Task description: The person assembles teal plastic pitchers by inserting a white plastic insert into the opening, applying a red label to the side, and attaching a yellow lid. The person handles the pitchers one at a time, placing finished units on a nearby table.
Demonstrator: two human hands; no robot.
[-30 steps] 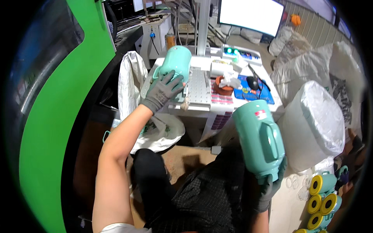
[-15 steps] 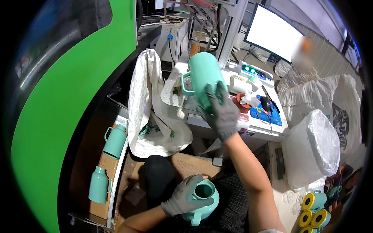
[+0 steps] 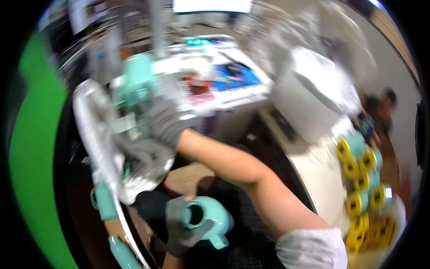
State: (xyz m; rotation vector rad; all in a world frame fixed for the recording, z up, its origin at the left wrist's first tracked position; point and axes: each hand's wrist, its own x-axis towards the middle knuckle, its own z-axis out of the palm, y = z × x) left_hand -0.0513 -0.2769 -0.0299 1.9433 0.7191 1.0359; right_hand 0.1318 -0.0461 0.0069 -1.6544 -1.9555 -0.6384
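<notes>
My left hand point(image 3: 178, 228) is closed around the neck of a turquoise thermos jug body point(image 3: 215, 217), low over my lap. Its round opening faces up toward me, and its handle points down and to the right. At the end of my outstretched arm, my gloved right hand point(image 3: 162, 119) grips the lower end of a second turquoise thermos jug body point(image 3: 137, 74). Motion smears those fingers and hides their exact hold. This second jug is held up in front of the white machine table point(image 3: 215, 95). Both hands wear grey gloves.
Below the raised jug hangs an open white sack point(image 3: 96, 121). Two more turquoise jugs point(image 3: 105, 201) lie at the lower left beside a green machine point(image 3: 33, 161). Several yellow-ended jugs point(image 3: 358, 201) stand on the right bench point(image 3: 320, 166), near a white bag point(image 3: 304, 94).
My view has swung to the right, so the table, the sack and both hands appear farther left. Both jugs stay in my hands. More of the yellow-ended jugs show now.
</notes>
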